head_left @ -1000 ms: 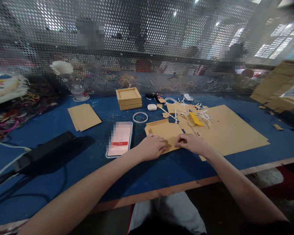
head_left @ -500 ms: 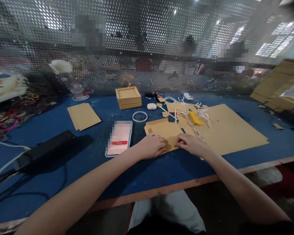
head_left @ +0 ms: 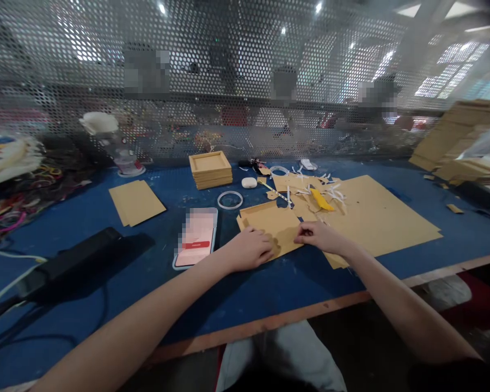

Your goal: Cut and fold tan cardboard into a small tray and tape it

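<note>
A small brown cardboard piece [head_left: 271, 223] lies on the blue table [head_left: 269, 288] in front of me. My left hand [head_left: 250, 249] rests on its near left edge with the fingers curled down on it. My right hand [head_left: 319, 238] pinches the piece's near right corner with thumb and fingertips. A large brown cardboard sheet [head_left: 375, 215] lies just right of it, under my right wrist. A yellow knife [head_left: 322, 200] lies among white strips and cardboard scraps beyond my hands.
A phone [head_left: 196, 238] lies left of my left hand. Behind are a white ring [head_left: 230, 199], a white earbud case [head_left: 249, 183], a stack of cardboard trays [head_left: 210, 170], a cardboard sheet [head_left: 136, 201]. A black device [head_left: 69, 261] sits left, cardboard stacks [head_left: 461, 141] right, mesh screen [head_left: 245, 81] behind.
Both hands stay on the small cardboard piece with hardly any movement. The view has shifted slightly, so everything sits a little lower and further left.
</note>
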The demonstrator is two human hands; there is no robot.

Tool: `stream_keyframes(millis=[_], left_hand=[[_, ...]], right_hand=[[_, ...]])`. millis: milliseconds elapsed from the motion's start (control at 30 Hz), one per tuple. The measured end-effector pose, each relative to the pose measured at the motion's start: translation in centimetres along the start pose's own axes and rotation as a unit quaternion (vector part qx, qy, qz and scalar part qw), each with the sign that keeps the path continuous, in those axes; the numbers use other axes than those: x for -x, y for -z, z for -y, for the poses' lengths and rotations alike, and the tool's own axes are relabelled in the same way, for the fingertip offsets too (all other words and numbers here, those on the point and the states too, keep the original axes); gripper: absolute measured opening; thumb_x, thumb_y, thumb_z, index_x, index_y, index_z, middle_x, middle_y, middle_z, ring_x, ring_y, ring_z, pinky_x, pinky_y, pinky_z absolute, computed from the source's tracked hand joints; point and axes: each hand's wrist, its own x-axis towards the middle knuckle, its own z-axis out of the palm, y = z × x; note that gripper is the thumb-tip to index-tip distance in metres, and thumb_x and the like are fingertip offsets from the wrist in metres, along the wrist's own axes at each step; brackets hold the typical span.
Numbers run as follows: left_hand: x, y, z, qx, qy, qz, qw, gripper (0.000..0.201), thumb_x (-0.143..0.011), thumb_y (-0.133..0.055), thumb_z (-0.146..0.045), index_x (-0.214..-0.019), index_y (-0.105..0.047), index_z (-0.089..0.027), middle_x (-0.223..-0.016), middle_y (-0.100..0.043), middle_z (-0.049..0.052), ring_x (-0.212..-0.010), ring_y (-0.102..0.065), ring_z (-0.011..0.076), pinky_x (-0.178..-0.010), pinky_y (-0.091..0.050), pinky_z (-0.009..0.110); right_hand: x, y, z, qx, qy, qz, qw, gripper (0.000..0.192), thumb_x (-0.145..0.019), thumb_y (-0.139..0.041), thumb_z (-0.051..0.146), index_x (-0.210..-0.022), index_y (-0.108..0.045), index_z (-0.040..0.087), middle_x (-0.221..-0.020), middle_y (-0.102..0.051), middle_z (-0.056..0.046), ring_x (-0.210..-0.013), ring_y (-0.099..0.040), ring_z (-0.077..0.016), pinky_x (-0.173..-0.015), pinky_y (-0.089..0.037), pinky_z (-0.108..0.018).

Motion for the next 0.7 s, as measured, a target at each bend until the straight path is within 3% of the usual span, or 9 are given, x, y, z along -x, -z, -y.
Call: stream_keyframes(millis=[700], left_hand=[[-0.3,-1.0,0.7,-0.035,-0.016,-0.005,0.999,0.034,-0.098,-0.040,-0.037,-0.086,-0.065,-0.018,-0.087,-0.067,0.004,-0.083,-0.058,0.0189,-0.068,-0.034,0.031]], right_hand=[[1.3,-1.2,0.2,0.119,0.048,-0.047,0.991,0.015,-0.091,-0.055,0.031,-0.081,-0.058,0.020,-0.083,-0.064,-0.005,-0.077,-0.059,-0.0188,-0.068,-0.041,-0.028]])
